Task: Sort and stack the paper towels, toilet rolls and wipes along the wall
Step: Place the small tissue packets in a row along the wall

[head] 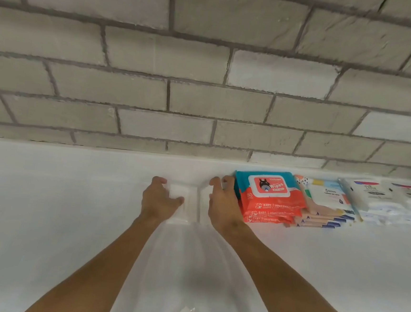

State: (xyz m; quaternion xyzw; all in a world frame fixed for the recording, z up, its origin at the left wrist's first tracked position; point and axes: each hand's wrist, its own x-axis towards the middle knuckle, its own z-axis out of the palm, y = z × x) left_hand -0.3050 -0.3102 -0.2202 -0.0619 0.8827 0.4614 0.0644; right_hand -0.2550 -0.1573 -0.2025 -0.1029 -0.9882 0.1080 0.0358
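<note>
While left hand (157, 199) and right hand (222, 204) clutched white packs (183, 195), red wipes stack (267, 201) sat just rightward; right hand nearer.

Bare counter (47, 191) leftward; wipes stack (267, 198) blocks the right.

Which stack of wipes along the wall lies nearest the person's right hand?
The red-and-teal baby wipes stack, beside the right hand; the pastel-edged stack and white stacks lie farther right.

The top red-and-teal wipes pack (268, 193) reads "Wipes", "80" — its front edge says "BABY".
</note>
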